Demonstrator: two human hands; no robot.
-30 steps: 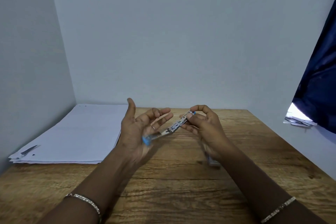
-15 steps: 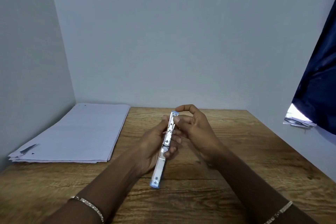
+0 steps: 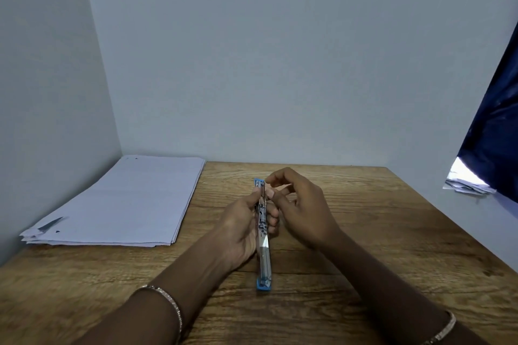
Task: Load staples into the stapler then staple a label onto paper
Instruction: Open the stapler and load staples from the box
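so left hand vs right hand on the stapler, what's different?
Grip: the left hand wraps the middle of the stapler and carries it; the right hand only works at its far end with its fingers.
Pose: the left hand is curled around the body; the right hand is loosely arched, fingers bent.
Shared: both are held over the wooden table, and each wrist has a bracelet.
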